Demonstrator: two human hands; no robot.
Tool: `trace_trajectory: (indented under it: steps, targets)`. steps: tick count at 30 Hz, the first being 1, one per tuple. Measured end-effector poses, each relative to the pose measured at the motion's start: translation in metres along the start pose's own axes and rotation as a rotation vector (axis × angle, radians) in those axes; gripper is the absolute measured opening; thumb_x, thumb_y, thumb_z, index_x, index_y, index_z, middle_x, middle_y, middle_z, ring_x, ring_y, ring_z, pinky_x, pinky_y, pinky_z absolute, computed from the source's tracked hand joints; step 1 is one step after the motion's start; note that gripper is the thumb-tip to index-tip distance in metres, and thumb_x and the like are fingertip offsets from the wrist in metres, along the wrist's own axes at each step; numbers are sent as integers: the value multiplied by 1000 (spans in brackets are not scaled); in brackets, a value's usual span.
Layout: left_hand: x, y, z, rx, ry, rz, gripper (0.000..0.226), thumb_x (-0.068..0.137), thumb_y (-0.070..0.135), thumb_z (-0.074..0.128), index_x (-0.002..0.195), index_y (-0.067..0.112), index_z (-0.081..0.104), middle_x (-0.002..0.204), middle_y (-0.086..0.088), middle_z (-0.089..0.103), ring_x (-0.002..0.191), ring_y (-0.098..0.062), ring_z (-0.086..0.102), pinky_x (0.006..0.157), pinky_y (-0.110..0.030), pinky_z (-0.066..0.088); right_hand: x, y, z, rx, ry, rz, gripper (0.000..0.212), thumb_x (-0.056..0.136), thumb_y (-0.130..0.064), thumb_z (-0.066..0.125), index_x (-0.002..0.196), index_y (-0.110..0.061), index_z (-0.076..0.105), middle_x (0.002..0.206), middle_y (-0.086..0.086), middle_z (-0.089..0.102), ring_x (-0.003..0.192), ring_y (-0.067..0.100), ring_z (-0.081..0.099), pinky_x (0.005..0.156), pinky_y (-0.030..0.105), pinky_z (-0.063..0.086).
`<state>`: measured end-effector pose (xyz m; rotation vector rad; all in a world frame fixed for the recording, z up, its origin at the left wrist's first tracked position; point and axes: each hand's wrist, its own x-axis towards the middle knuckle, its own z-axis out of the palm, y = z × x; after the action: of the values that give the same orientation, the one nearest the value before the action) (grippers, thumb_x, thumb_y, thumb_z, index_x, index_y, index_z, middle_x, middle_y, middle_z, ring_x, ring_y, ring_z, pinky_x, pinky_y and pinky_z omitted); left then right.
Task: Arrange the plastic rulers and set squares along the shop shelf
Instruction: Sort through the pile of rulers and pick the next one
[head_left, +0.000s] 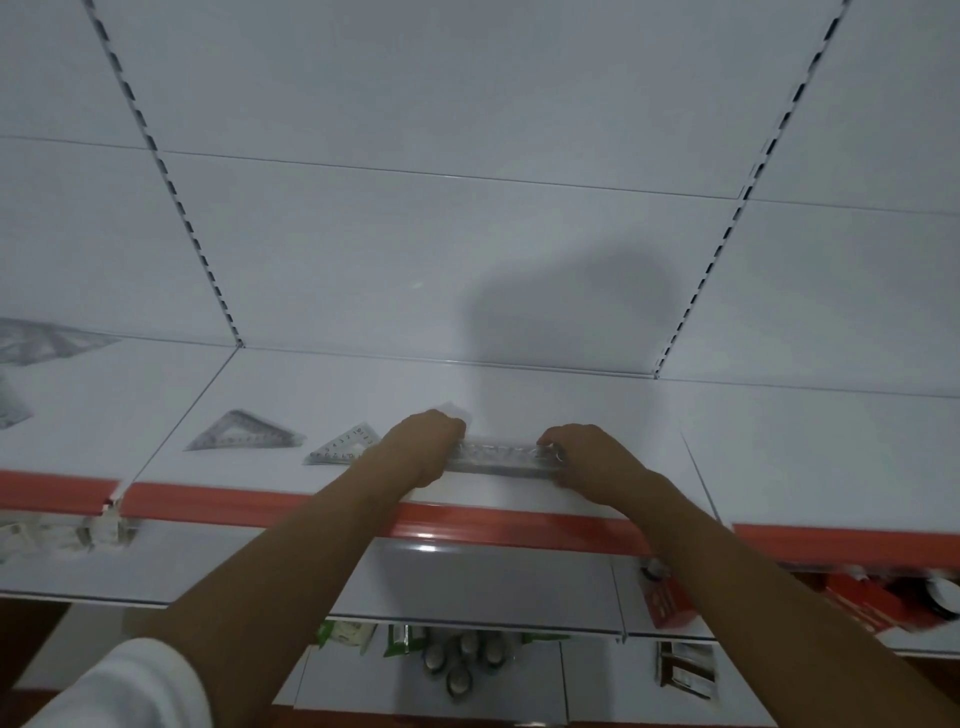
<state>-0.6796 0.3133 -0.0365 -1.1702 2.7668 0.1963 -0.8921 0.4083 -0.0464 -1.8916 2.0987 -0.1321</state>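
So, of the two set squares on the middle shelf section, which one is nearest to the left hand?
The smaller clear set square with printed numbers: it lies right beside the left hand. The larger grey set square lies farther left.

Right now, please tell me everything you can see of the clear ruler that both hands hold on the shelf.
The ruler is a long, straight strip of clear plastic with faint markings, blurred here. It lies flat and crosswise on the white shelf, near its red front edge. The left hand grips its left end and the right hand grips its right end. A set square lies to its left, apart from it.
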Motion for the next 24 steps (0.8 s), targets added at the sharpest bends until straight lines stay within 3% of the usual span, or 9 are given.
trace_trajectory:
  steps: [3,6,9,13,24]
  targets:
    - [-1,3,-2,3,-33,-36,42,85,2,62,125,11,51,122,-10,55,107,-24,56,91,-33,48,2,-3,-4,-55,-62,6,46,83,-15,70,127,-17,55,128,6,55,111,20,52,90,24,38]
    - [-13,-4,-7,-58,-53,-68,64,80,17,72,136,17,41,129,-8,46,117,-24,46,95,-36,46,4,-12,-18,-129,-155,52,77,77,-46,74,141,-24,38,138,2,45,123,21,46,100,34,39]
    - [-39,-19,-15,-92,36,-155,64,83,34,69,138,20,39,131,-7,43,121,-24,40,96,-40,45,23,-39,-31,-134,-32,-4,71,82,-64,57,139,-25,40,140,2,43,126,21,45,103,41,39]
    - [-103,-60,-22,-213,141,-345,47,90,39,57,133,23,45,127,-3,47,116,-23,50,89,-36,45,68,-122,-25,112,164,-257,47,93,-51,49,123,-16,56,125,6,53,111,22,56,94,35,44]
    - [-353,-210,-8,-287,321,-947,38,92,43,54,125,26,50,126,2,55,105,-17,56,85,-32,48,71,-446,43,82,33,-854,44,97,-46,43,128,-18,53,126,4,54,114,22,53,97,37,41]
